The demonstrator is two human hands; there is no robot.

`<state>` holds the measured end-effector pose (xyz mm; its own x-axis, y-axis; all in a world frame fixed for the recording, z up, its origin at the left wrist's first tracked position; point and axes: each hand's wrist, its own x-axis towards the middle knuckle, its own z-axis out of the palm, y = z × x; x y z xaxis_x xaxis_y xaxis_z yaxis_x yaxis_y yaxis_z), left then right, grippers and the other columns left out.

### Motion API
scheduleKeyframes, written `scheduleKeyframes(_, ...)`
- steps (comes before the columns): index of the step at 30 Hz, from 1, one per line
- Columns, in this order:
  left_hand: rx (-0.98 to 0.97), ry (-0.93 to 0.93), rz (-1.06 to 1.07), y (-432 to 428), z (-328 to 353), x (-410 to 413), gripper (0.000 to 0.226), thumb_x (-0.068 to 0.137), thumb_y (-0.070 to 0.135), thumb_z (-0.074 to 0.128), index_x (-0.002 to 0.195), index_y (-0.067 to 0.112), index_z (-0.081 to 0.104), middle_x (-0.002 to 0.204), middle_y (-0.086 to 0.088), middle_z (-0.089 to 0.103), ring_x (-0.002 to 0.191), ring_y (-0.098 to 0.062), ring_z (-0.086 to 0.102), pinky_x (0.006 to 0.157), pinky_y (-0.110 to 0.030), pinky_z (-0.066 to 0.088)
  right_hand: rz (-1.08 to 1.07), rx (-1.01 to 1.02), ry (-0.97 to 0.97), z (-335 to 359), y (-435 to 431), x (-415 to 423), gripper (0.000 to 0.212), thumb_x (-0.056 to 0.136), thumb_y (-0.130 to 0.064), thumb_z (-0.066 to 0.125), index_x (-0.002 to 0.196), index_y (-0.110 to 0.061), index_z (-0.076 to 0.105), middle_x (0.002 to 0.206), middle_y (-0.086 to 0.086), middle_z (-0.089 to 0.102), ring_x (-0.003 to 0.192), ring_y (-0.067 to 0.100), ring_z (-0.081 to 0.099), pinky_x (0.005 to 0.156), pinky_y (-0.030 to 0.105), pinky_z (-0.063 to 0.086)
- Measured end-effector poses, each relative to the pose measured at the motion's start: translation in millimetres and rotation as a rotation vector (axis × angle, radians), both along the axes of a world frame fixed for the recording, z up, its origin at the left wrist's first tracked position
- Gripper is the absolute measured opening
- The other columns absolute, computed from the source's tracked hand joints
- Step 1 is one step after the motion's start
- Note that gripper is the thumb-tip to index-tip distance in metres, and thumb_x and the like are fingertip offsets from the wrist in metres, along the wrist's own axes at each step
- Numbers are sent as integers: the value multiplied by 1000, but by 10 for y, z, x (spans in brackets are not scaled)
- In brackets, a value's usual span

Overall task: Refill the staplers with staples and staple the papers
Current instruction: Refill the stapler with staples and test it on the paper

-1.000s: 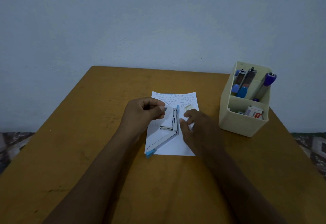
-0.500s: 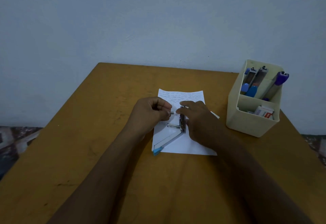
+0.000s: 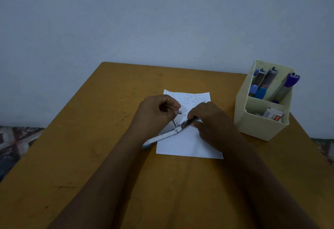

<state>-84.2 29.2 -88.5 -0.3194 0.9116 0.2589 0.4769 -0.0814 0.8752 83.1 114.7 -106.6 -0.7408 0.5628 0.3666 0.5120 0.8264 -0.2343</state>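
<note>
Right hand (image 3: 212, 125) grips 1 stapler (image 3: 163, 136) | left hand (image 3: 155, 114) pinches 1 staple strip (image 3: 180, 113)

Stapler (image 3: 169, 135), white, blue-tipped, swung wide open, angled diagonally across the left edge of the paper (image 3: 188, 145); small grey staples (image 3: 180, 113) just above it.

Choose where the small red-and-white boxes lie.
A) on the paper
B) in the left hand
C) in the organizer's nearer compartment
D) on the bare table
C: the red-and-white boxes lie in the nearer compartment of the cream organizer, in front of the upright staplers.
</note>
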Motion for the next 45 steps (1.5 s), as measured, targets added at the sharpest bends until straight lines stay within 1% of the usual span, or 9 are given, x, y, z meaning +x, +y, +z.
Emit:
scheduleKeyframes(6,16,190,-25,-1,-25,47,23,83,3,68,86,25,69,82,15,67,80,4,62,73,-7,48,-27,75,48,23,-54,-16,17,69,-5,76,82,-13,68,87,6,67,81,25,58,72,33,46)
scheduleKeyframes(11,29,290,-22,-22,-12,73,15,82,6,71,92,17,73,80,17,62,76,4,58,70,3,36,-79,17,82,-8,-81,-27,12,76,-10,71,83,-14,63,90,6,68,84,25,59,74,37,49)
scheduleKeyframes(15,14,285,-23,-29,-6,67,16,81,6,72,92,18,73,80,24,59,76,9,56,71,3,36,-128,41,108,-27,-94,-20,15,75,-14,72,82,-14,59,80,4,64,73,22,54,62,33,45)
scheduleKeyframes(19,20,287,-31,-17,-15,71,18,80,4,72,91,19,72,84,15,65,78,4,59,73,3,36,-183,52,155,-21,-115,-22,17,76,-15,73,83,-12,58,77,5,62,67,22,53,57,31,41)
scheduleKeyframes(28,14,273,-40,-3,-48,78,18,80,6,73,87,22,70,87,8,70,78,3,59,72,3,36,-195,64,163,-17,-128,-22,22,72,-16,78,81,-8,59,73,9,63,61,22,52,52,24,32)
scheduleKeyframes(33,8,263,-38,14,-82,96,18,78,4,73,89,19,72,87,6,70,80,-4,60,71,0,39,-201,32,147,-49,-139,-42,23,73,-18,77,81,-11,57,76,7,65,62,17,48,55,26,35)
scheduleKeyframes(37,-6,279,-29,11,-97,100,17,80,5,73,91,19,72,87,8,69,80,-6,61,72,1,38,-196,-7,126,-48,-133,-45,24,76,-21,75,79,-14,53,76,7,65,62,13,42,50,19,27)
scheduleKeyframes(40,-31,297,-8,5,-101,104,19,79,7,74,95,18,72,89,12,66,82,-4,60,72,3,36,-191,-48,101,-23,-142,-41,24,80,-24,72,80,-18,48,82,6,65,65,13,44,52,13,23)
scheduleKeyframes(45,-68,319,-18,10,-99,50,24,77,5,74,98,16,70,93,6,67,85,-9,62,74,-5,41,-229,-42,84,-83,-87,-21,26,75,-33,74,83,-17,56,83,1,62,73,16,49,58,28,35)
